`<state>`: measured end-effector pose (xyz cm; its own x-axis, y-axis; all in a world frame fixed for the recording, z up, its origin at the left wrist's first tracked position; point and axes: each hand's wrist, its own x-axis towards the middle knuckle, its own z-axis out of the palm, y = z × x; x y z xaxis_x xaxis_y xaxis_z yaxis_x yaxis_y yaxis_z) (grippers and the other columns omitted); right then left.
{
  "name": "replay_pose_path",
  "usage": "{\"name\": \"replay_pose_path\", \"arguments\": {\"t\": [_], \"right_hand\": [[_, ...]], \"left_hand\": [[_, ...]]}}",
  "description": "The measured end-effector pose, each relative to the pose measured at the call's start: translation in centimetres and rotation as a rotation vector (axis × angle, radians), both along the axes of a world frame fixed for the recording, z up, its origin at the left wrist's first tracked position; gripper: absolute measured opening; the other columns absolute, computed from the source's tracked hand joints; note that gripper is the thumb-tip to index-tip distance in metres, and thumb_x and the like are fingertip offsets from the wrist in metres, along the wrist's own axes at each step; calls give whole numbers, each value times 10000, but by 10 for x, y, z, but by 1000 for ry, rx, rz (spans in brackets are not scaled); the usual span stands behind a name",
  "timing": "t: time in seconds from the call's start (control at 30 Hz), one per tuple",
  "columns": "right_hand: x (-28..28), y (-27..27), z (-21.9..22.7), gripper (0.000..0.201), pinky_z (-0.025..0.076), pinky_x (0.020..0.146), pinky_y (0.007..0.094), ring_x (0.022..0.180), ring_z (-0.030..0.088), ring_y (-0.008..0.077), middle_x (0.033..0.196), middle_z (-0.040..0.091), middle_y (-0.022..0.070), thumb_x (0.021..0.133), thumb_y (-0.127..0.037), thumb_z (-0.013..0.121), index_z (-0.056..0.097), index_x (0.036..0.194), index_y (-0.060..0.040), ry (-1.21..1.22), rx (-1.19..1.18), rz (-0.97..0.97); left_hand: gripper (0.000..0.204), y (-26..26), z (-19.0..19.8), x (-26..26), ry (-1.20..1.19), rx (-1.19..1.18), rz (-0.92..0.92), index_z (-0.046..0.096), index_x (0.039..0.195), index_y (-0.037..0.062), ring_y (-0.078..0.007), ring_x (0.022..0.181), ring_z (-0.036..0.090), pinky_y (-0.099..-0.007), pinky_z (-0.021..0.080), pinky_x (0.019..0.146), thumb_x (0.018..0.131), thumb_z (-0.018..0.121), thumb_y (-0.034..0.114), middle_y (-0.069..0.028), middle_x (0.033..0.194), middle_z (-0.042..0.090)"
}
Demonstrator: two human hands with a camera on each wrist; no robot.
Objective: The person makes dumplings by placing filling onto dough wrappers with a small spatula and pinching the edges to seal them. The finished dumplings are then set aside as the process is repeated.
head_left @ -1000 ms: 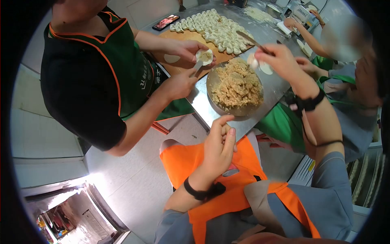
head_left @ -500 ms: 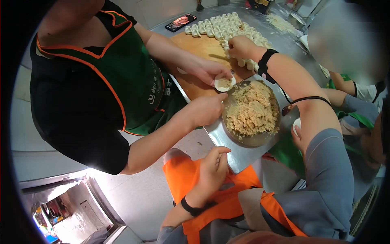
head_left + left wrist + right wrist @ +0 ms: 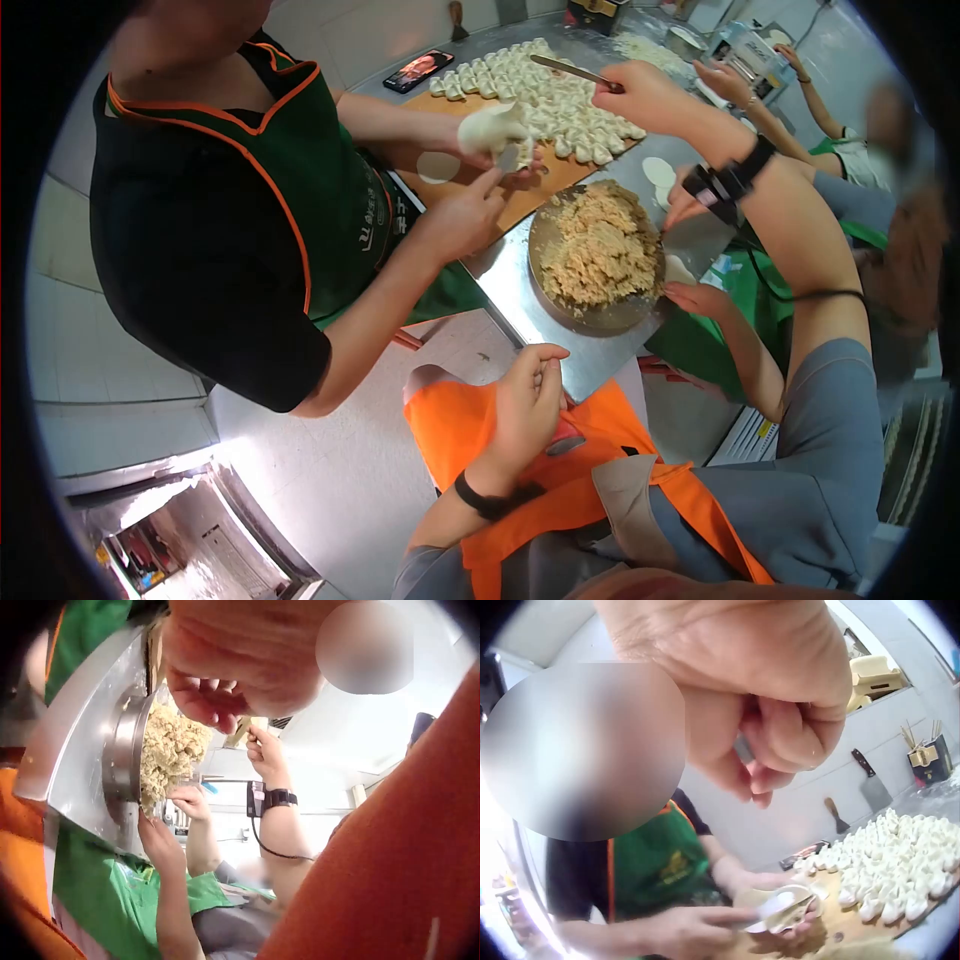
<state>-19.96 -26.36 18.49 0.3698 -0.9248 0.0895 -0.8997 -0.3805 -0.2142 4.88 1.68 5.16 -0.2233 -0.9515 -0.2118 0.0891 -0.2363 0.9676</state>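
My right hand (image 3: 650, 98) grips a thin flat filling spatula (image 3: 570, 67) above the rows of folded dumplings (image 3: 545, 100). In the right wrist view its fingers curl tightly, with a bit of grey metal between them. My left hand (image 3: 528, 400) hangs loosely curled over my orange apron (image 3: 450, 430), below the bowl, holding nothing that shows. The metal bowl (image 3: 590, 322) of pale minced filling (image 3: 605, 250) stands at the steel table's corner. Across from me, a person's hand (image 3: 460, 215) works a spatula on a wrapper (image 3: 780, 919) held in the other hand.
Dumplings cover much of a wooden board (image 3: 530, 205); a phone (image 3: 418, 70) lies behind it. Round wrappers (image 3: 658, 172) lie right of the bowl. Another person's hands (image 3: 695, 297) reach in at the bowl's right. The steel table (image 3: 510, 290) has a near corner edge.
My right hand went from above the bowl to low at the dumplings, then up, with the spatula pointing left. My left hand stayed over my lap. Another person's hands came to the bowl's right side.
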Motion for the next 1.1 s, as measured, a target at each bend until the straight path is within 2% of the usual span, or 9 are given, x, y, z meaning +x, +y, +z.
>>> {"name": "replay_pose_path", "arguments": {"t": [0.17, 0.3, 0.37, 0.43, 0.47, 0.67, 0.8, 0.9, 1.1], "right_hand": [[-5, 147, 5, 196, 421, 593, 263, 664, 488, 75, 712, 550, 2, 922, -159, 631, 613, 846, 21, -420, 254, -218], [-15, 248, -38, 194, 441, 595, 266, 715, 558, 58, 730, 553, -28, 933, -168, 640, 621, 861, 11, -555, 381, -137], [-12, 282, -39, 179, 444, 602, 262, 728, 571, 52, 738, 564, -34, 942, -167, 637, 630, 875, -1, -186, 115, 65], [-3, 319, -62, 160, 430, 610, 250, 706, 544, 45, 735, 565, -35, 943, -156, 641, 637, 882, -8, -761, 717, -444], [-25, 330, -115, 143, 433, 618, 241, 700, 539, 41, 736, 566, -36, 943, -148, 640, 640, 887, -16, -840, 590, -286], [-55, 368, -200, 223, 434, 563, 269, 647, 520, 66, 689, 567, 1, 937, -187, 642, 606, 836, 8, -887, 415, -516], [-64, 365, -190, 219, 548, 576, 283, 657, 663, 156, 724, 623, 71, 945, -160, 618, 603, 851, 38, -860, 416, -686], [-75, 359, -201, 182, 493, 597, 266, 644, 566, 90, 711, 587, 18, 945, -150, 622, 604, 847, 3, -897, 437, -748], [-97, 353, -243, 248, 481, 611, 398, 641, 630, 261, 694, 613, 154, 894, -215, 638, 612, 827, 23, -755, 287, -680]], "left_hand": [[125, 23, -5, -7, 95, 45, -74, 582, 1086, 4, -47, 558, 520, -215, 430, 511, 1009, 488, 33, 8, 689, 537], [120, 37, -12, -16, 95, -37, -114, 581, 1071, 8, -47, 550, 510, -208, 415, 498, 1008, 480, 25, 5, 709, 537], [118, 43, -12, -20, 118, -16, -123, 580, 1061, 8, -46, 545, 502, -204, 410, 493, 1008, 476, 21, 4, 713, 534], [117, 47, -9, -24, 120, 24, -135, 579, 1053, 7, -45, 540, 494, -202, 405, 490, 1007, 472, 17, 5, 714, 529], [117, 49, -8, -27, 102, 19, -146, 579, 1053, 6, -44, 540, 493, -203, 405, 489, 1008, 472, 17, 6, 712, 526], [117, 56, -12, -42, 44, -29, -223, 579, 1056, 2, -46, 540, 494, -205, 403, 486, 1013, 473, 27, 8, 704, 514], [118, 58, -14, -52, 20, -18, -257, 583, 1056, 1, -48, 538, 495, -208, 403, 484, 1013, 477, 34, 8, 706, 513], [119, 57, -17, -57, 11, -9, -264, 587, 1052, 0, -49, 537, 498, -209, 404, 483, 1011, 481, 35, 7, 709, 519], [114, 54, -19, -64, -36, 24, -267, 589, 1049, 0, -51, 532, 505, -210, 407, 481, 1008, 489, 37, 4, 710, 529]]}}
